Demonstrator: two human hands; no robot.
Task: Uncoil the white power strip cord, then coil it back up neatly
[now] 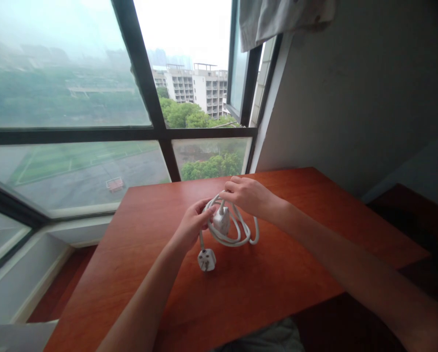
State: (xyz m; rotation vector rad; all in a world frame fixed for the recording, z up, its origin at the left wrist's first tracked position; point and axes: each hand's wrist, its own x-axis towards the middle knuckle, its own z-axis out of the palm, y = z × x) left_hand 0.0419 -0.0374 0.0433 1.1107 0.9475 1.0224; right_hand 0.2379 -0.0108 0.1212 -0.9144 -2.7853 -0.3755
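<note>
A white power cable [241,234] lies coiled in loops just above the reddish-brown wooden table [295,274]. My left hand [195,222] grips the left side of the coil. My right hand [246,195] holds the top of the coil from above, fingers curled around the loops. A small white connector block [222,220] hangs between the two hands inside the coil. The cable's white wall plug [207,259] dangles below the coil and rests on the table, prongs facing up.
The table stands against a large window [94,98] with dark frames; a grey wall [351,98] is to the right. A cloth [277,17] hangs at the top. Another dark surface [417,210] sits at the far right.
</note>
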